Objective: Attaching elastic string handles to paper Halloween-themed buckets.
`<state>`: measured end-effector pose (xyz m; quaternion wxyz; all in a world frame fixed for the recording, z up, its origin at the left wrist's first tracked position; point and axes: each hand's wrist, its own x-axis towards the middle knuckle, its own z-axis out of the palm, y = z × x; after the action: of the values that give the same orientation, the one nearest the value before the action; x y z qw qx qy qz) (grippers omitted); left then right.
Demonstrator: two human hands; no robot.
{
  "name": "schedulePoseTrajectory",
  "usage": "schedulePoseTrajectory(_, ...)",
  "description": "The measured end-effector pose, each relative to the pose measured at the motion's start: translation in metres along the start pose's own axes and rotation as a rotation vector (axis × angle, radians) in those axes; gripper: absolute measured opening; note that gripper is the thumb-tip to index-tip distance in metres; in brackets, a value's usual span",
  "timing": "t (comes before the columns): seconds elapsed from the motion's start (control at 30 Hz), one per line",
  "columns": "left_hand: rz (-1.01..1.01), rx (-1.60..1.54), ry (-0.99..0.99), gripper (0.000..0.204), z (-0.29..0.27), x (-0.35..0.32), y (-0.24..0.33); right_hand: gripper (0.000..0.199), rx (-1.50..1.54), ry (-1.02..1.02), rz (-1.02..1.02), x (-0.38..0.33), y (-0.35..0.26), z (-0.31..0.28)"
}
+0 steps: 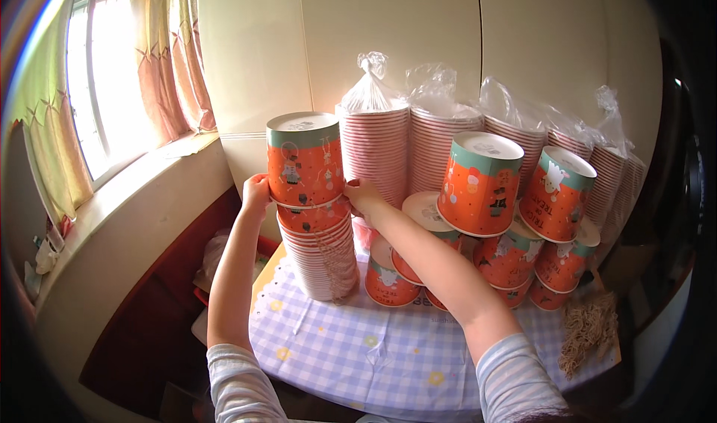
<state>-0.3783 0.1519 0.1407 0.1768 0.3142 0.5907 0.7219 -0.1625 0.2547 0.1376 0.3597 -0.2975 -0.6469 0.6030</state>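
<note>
Curtains (pixel 157 57) are hanging beside a window (pixel 108 94). The left hand (pixel 256 191) is gripping the left side of an orange cup (pixel 305 173) near its rim, fingers partly hidden behind it. That cup is pointing upside down at the top of a nested stack (pixel 317 266), which is standing on a checked cloth (pixel 340 356). The right hand (pixel 364 197) is gripping the cup's other side. Behind, bagged stacks (pixel 376 150) are standing; rightward, upturned cups (pixel 479 188) are sitting in tiers, and twine (pixel 590 332) is lying beside them.
</note>
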Motion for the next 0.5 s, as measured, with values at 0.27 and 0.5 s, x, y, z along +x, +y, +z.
schedulePoseTrajectory(0.27,0.064,0.189,0.025,0.019,0.002,0.004,-0.038,0.022,0.129,-0.079,0.055,-0.008,0.021,-0.005)
schedulePoseTrajectory(0.5,0.070,0.154,0.006,0.018,-0.012,0.011,-0.061,0.022,0.130,-0.063,0.107,-0.002,0.042,0.003)
